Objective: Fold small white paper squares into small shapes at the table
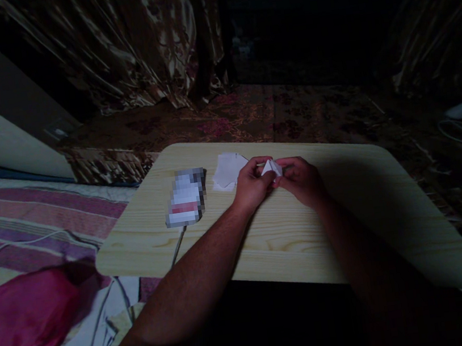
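Note:
A small piece of folded white paper (272, 168) with a pointed top is pinched between both hands above the far middle of the wooden table (291, 233). My left hand (253, 181) grips it from the left, thumb on its lower front. From the right, my right hand (302, 179) closes its fingers on the paper's edge. Just left of my left hand lie loose sheets of white paper (227, 170), partly covered by that hand. Fine folds are too dim to make out.
A blurred-out phone-like device (185, 198) with a cable (178, 246) lies on the table's left side. A striped bed (85, 208) holds a pink cloth (25, 328) and white papers (94, 329). Patterned curtains (160, 39) hang behind.

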Demonstrator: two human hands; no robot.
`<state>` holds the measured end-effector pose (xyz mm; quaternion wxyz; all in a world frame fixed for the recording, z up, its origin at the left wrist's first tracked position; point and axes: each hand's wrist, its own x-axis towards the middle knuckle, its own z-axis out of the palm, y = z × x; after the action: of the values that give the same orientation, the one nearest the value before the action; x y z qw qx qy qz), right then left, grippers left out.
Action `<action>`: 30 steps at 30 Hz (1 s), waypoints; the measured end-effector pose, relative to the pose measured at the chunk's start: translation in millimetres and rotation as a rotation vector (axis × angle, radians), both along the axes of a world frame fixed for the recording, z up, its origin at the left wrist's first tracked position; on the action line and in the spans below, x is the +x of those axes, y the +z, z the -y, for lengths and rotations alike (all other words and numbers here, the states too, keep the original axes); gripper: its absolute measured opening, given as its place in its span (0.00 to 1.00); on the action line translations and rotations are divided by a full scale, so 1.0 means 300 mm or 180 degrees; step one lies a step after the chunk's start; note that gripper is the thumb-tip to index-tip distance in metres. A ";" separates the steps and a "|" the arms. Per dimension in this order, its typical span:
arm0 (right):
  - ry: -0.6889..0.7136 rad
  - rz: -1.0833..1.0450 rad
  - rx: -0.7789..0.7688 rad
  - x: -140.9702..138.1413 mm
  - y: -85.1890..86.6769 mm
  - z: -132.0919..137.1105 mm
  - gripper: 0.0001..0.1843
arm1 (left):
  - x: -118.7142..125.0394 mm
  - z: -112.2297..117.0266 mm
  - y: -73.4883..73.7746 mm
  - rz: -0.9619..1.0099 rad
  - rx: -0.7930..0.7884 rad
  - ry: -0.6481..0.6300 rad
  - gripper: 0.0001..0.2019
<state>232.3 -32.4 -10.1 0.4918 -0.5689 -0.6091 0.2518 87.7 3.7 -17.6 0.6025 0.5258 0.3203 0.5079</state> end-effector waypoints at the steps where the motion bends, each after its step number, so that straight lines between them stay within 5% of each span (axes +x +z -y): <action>1: -0.0006 -0.0019 -0.0016 0.000 0.002 0.001 0.24 | 0.000 0.001 0.001 0.0017 -0.0008 -0.0012 0.19; 30: 0.0169 -0.0439 -0.0199 0.011 0.015 0.007 0.22 | 0.000 -0.007 -0.016 -0.0149 0.0065 0.0181 0.17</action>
<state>235.4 -34.4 -5.6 0.5078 -0.5489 -0.5805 0.3223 87.6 5.9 -22.5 0.5748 0.5343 0.3439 0.5156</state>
